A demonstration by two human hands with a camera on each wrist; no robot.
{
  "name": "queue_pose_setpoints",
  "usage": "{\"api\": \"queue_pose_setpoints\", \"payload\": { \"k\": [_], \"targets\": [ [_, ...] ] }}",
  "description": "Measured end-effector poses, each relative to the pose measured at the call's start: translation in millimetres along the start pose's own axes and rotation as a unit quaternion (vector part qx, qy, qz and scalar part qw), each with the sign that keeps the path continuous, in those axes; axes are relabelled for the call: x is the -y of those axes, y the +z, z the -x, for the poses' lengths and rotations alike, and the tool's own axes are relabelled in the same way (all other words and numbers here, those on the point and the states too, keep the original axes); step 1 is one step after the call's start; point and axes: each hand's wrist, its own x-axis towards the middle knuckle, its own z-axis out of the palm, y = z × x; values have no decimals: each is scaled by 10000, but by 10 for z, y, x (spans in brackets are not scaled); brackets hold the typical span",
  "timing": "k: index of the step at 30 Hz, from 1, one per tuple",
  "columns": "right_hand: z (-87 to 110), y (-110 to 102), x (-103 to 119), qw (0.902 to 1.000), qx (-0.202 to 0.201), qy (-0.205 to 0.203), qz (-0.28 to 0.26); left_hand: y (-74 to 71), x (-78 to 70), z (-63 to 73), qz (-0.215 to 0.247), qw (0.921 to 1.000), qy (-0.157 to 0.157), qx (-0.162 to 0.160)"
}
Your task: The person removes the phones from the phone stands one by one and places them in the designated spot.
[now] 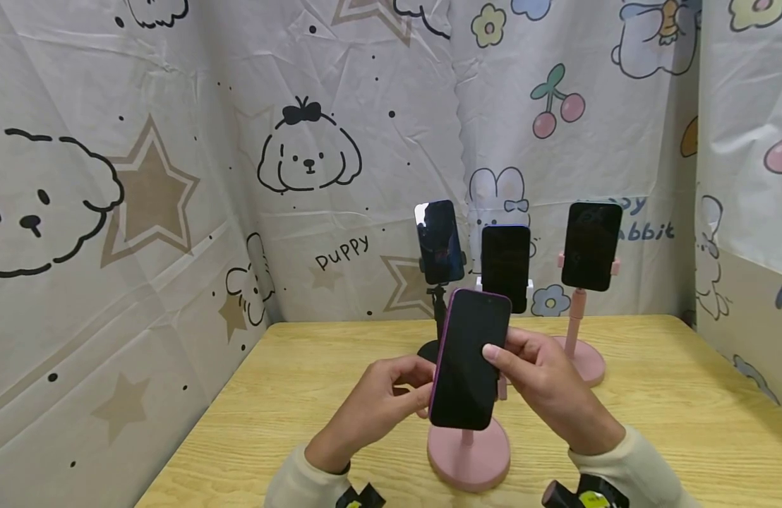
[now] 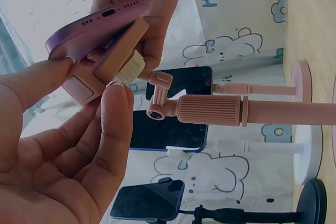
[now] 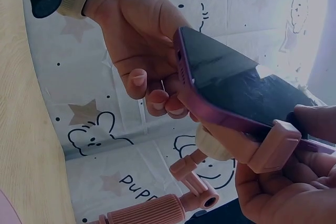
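A purple-edged phone (image 1: pixel 470 360) stands tilted at the clamp (image 2: pixel 121 51) of a pink phone stand (image 1: pixel 470 458). My right hand (image 1: pixel 543 377) grips the phone's right side, thumb on the dark screen and fingers behind. In the right wrist view, the clamp's pink jaw hooks over the phone's edge beside my right fingers (image 3: pixel 278 182). My left hand (image 1: pixel 381 398) pinches the clamp's other side, thumb by the phone's edge, index finger at the cream knob (image 2: pixel 128 69). A narrow wedge of space shows between phone and clamp plate in the left wrist view.
Behind stand a phone on a black stand (image 1: pixel 440 243), a phone in a white holder (image 1: pixel 505 261) and a phone on another pink stand (image 1: pixel 592 247). A printed cloth (image 1: pixel 340 233) hangs around the wooden table (image 1: pixel 251 423).
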Motion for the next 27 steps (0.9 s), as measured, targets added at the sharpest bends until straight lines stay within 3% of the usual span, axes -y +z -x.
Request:
{"api": "queue_pose_setpoints", "payload": {
  "k": [6,20,27],
  "targets": [
    [6,19,8,9999,81,-77,-56,5,-16,2,47,10000,30,34],
    [80,84,107,9981,47,105,608,36,-4,0,-66,9996,185,-187],
    [133,122,200,9987,130,-23,486,24,-14,4,-262,9986,317,-325]
  ]
}}
